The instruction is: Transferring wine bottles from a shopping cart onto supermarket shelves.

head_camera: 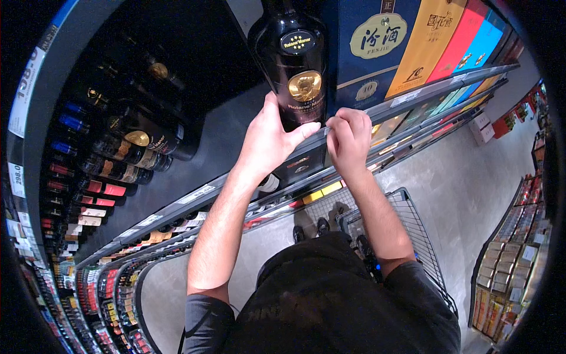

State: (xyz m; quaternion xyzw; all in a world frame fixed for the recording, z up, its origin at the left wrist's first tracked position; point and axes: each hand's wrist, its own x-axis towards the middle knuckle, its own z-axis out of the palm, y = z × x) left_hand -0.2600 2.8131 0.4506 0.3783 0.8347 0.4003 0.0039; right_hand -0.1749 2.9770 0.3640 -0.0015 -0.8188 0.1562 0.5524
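Observation:
A dark glass wine bottle with a round gold medallion stands on the shelf close to its front edge. My left hand wraps the lower part of this bottle, thumb across the front near the base. Just right of the base, my right hand is at the front rail of the shelf, its fingers curled. Whether those fingers pinch anything is hidden. A tall dark blue liquor box with a pale label stands right beside the bottle.
Orange, red and light blue boxes continue the row rightward. Several wine bottles fill the shelf at left. A wire shopping cart stands on the floor to my right. Stocked display shelves line the far right side.

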